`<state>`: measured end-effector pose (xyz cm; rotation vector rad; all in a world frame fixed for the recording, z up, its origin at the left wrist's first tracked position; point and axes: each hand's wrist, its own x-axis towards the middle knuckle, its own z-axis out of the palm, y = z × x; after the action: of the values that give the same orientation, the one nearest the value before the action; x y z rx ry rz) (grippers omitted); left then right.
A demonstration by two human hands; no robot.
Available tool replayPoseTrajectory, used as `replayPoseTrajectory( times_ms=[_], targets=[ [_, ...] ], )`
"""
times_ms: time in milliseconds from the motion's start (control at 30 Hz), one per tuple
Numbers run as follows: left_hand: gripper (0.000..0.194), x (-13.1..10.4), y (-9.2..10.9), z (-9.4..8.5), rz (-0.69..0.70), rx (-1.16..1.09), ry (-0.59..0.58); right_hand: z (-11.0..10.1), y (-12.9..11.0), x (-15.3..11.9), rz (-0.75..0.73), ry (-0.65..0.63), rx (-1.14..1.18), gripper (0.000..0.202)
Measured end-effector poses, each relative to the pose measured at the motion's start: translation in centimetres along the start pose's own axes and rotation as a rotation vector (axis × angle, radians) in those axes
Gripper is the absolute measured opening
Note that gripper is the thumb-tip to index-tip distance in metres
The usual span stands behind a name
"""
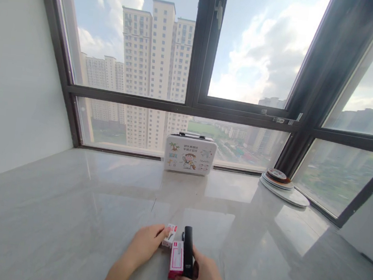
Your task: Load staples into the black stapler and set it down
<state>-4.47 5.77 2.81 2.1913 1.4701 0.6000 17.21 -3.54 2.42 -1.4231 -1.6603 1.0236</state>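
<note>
My left hand is closed on a small white and red box, with the thumb over its upper left side. Just right of it, a pink and white box sits against a long black stapler. My right hand grips these two together: its thumb is at the pink box's near end and its fingers are along the stapler's right side. The fingertips behind the stapler are partly hidden. The two boxes nearly meet at their corners; whether they touch I cannot tell.
A glossy grey marble sill spreads under my hands. Against the window stands a white carry case with cartoon prints. Stacked round boards or plates lie at the back right corner. Dark window frames bound the far side, a white wall the left.
</note>
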Motion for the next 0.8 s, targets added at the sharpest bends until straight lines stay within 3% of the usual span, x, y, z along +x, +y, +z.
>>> replayPoseTrajectory(
  times_ms=[267,567,700,800],
  targets=[
    [0.050,0.2,0.4,0.1,-0.016,0.024,0.039,0.0,0.1,0.0,0.001,0.002,-0.072,0.052],
    [0.071,0.2,1.6,0.9,0.013,-0.013,-0.128,0.3,0.4,0.7,0.002,-0.047,-0.056,0.054],
    [0.076,1.0,2.5,1.2,0.032,-0.006,-0.195,-1.2,0.5,0.4,0.000,-0.066,-0.030,0.050],
    [0.077,2.0,4.5,2.4,0.059,0.010,-0.235,-3.7,0.9,-0.3,0.001,-0.066,-0.037,0.048]
  ],
)
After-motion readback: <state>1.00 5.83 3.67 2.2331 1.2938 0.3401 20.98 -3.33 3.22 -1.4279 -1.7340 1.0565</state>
